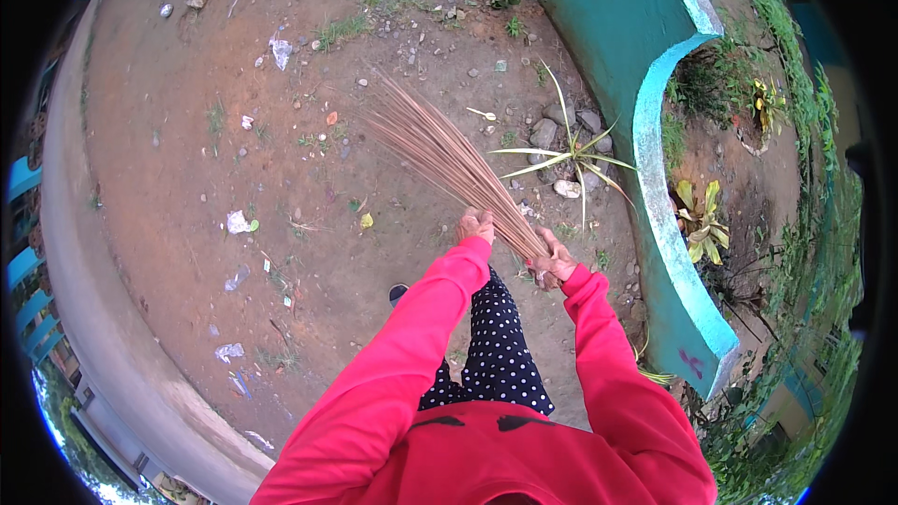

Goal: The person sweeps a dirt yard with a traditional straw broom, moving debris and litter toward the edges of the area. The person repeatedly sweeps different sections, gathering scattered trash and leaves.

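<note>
A stick broom [440, 145] of long thin brown bristles slants across the middle of the view. Its bound end lies toward me on the right, and the bristles fan out to the upper left over the dirt. My left hand [475, 225] is closed around the bundle partway along. Nearer the bound end, my right hand [554, 260] grips the broom, its fingers wrapped round it. Whether the bristle tips touch the ground I cannot tell.
A low green wall [617, 28] with a curved, pale top edge runs along the right. Beside it grow a spiky plant [572, 155] and several stones [543, 134]. Plastic litter [281, 51] and a yellow leaf [367, 221] dot the dirt. A concrete edge [103, 271] curves along the left.
</note>
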